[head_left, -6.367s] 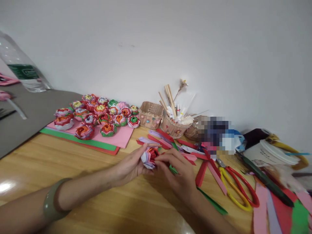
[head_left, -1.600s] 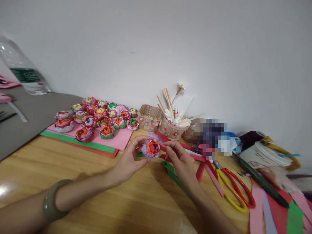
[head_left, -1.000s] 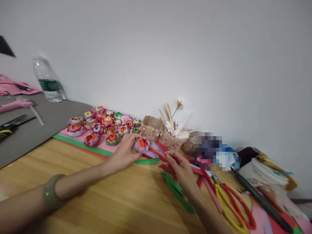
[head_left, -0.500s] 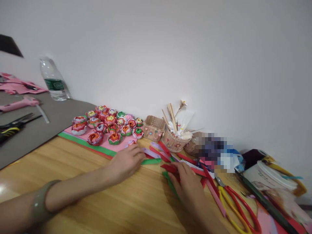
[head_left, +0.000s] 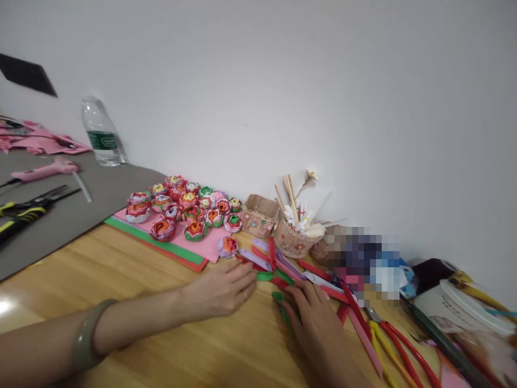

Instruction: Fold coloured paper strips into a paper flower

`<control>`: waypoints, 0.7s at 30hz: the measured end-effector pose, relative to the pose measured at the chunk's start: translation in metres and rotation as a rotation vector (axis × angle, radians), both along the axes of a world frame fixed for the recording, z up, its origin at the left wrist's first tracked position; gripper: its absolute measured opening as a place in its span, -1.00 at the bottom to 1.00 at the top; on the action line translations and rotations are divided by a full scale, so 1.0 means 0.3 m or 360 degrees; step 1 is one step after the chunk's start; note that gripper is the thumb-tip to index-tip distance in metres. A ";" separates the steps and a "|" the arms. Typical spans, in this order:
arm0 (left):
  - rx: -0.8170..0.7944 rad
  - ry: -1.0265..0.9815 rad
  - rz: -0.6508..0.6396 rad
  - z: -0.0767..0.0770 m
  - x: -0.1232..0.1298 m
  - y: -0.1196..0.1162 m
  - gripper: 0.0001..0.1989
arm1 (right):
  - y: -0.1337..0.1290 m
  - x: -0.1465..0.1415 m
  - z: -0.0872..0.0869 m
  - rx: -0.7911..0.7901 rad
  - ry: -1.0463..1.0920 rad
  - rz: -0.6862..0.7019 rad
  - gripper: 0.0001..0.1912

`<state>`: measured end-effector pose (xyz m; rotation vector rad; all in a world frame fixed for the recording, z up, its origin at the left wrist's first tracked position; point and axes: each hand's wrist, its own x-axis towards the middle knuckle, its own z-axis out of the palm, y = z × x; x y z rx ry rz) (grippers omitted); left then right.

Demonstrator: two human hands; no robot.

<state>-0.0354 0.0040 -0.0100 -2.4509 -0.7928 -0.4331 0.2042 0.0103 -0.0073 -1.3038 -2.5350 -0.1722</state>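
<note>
Lower centre of frame: green strip (head_left: 265,276) just right of left hand (head_left: 222,288), long axis sideways; left nearer than right hand (head_left: 317,318). Both hands' fingers bent, right beside second green strip (head_left: 285,313); grip: cannot tell.

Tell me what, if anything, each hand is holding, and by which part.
Cannot be told: the left hand and right hand are at the paper strips, but any grip is hidden. The purple-edged paper flower sits unheld.
</note>
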 end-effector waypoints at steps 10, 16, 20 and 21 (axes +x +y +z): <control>-0.0215 0.0133 0.0744 0.050 -0.162 0.038 -0.75 | 0.015 -0.032 0.035 -0.0168 0.0004 0.0060 -0.86; -0.0180 -0.0024 0.0676 0.061 -0.159 0.035 -0.75 | 0.026 -0.034 0.043 -0.0019 0.0074 0.0036 -0.80; -0.0461 -0.0172 0.0427 0.066 -0.064 0.029 -0.79 | 0.058 -0.036 0.061 0.0063 0.0085 -0.0102 -0.82; -0.0535 -0.0187 0.0410 0.065 -0.036 0.031 -0.80 | 0.068 -0.039 0.066 0.0081 0.0068 -0.0126 -0.82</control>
